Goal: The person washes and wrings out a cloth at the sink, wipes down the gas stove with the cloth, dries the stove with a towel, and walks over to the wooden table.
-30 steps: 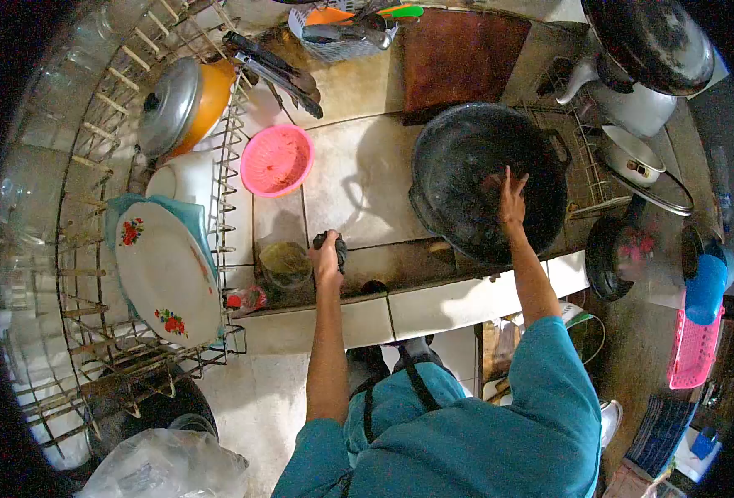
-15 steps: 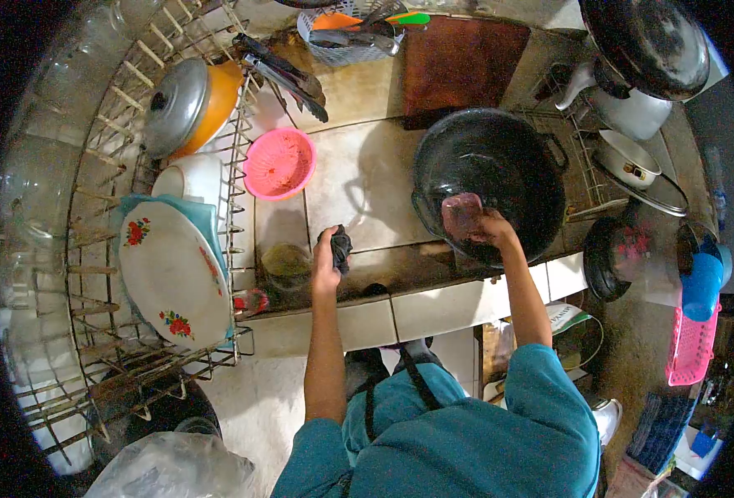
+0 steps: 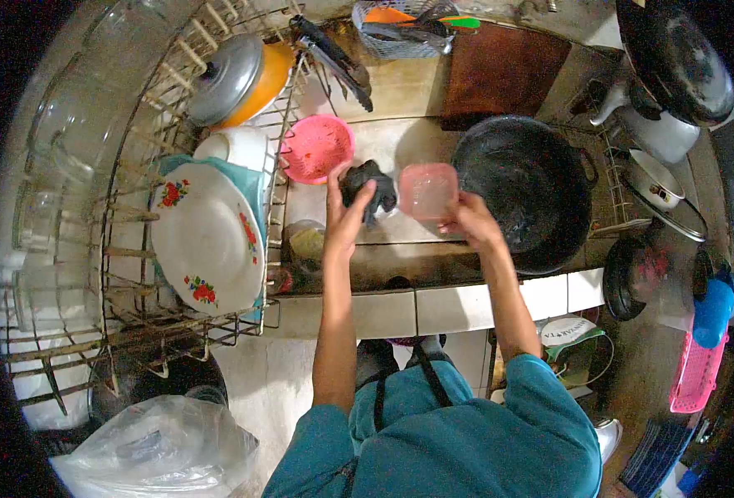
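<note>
My left hand grips a crumpled dark cloth, thumb on the near side and fingers behind it. In my right hand is a small pink square plastic container, held by its right corner with its inside facing up. It is tilted beside the cloth, with a small gap between them. To the right stands a large black basin with some liquid in its bottom. A round pink strainer basket sits just beyond my left hand, with reddish bits inside.
A wire dish rack on the left holds a flowered oval plate and a lidded orange pot. At the back are a utensil basket and a brown board. Pans hang at the right.
My right hand has lifted the pink container out of the black basin and moved it left. My left hand has risen toward the strainer with the cloth, which now spreads wider. The view has shifted.
</note>
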Tool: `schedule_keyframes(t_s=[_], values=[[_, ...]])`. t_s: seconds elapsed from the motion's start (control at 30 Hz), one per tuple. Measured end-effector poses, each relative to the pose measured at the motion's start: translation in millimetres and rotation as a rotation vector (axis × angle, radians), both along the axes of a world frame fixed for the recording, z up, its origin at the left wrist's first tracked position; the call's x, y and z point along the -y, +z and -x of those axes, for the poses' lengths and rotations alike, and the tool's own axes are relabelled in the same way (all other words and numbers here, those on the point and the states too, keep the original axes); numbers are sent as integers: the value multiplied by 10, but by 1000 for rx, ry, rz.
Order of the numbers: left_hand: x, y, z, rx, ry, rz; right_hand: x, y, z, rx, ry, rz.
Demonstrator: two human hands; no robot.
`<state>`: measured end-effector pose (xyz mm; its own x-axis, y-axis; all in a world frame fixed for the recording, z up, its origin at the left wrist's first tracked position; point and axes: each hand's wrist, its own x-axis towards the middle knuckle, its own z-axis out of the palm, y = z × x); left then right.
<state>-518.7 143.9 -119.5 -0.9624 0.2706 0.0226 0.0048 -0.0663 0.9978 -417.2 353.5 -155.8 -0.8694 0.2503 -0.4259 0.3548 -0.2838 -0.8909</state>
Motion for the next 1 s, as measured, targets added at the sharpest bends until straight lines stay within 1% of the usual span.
schedule_keyframes(t_s=[0.03, 0.07, 0.1, 0.13, 0.17, 0.23, 0.27, 0.37, 0.4, 0.43, 0.5, 0.53, 0.63, 0.7, 0.73, 0.77, 0.87, 0.97, 1.0], values=[[-8, 22, 37, -151, -13, 139, 141, -125, 74, 4, 39, -29], [-17, -30, 80, -248, -60, 209, 285, -239, 145, 6, 78, -58], [-21, -113, 105, -343, -107, 280, 452, -322, 186, -32, 52, 8], [-30, -172, 102, -388, -177, 344, 589, -357, 223, -25, 45, 26], [1, -301, 120, -420, -250, 499, 713, -392, 249, -15, 37, 44], [36, -446, 87, -427, -243, 715, 929, -436, 293, 57, -6, 198], [40, -572, 70, -457, -210, 771, 984, -458, 332, 92, -29, 271], [122, -845, 37, -567, -134, 921, 1041, -921, 455, 111, 24, 238], [150, -801, 29, -474, -229, 986, 1066, -869, 448, 119, -29, 209], [181, -914, 25, -479, -254, 1010, 1071, -907, 445, 115, -9, 199], [212, -1314, 48, -494, -300, 1054, 1048, -1001, 464, 102, 32, 175], [200, -1446, 72, -392, -384, 1159, 1032, -1103, 478, 81, 71, 167], [134, -1783, 96, -517, -387, 1310, 972, -1382, 541, 60, 179, 147], [85, -1927, 136, -558, -358, 1328, 943, -1469, 590, 95, 223, 153], [40, -1966, 167, -569, -357, 1360, 930, -1479, 585, 119, 185, 236], [5, -2002, 192, -579, -358, 1394, 915, -1487, 588, 123, 182, 256], [-117, -2159, 342, -324, -473, 1342, 841, -1520, 597, 125, 176, 287], [-85, -1884, 331, -786, -350, 1100, 734, -1479, 597, 116, 187, 224], [-97, -1844, 329, -742, -373, 1091, 718, -1476, 585, 117, 197, 180]])
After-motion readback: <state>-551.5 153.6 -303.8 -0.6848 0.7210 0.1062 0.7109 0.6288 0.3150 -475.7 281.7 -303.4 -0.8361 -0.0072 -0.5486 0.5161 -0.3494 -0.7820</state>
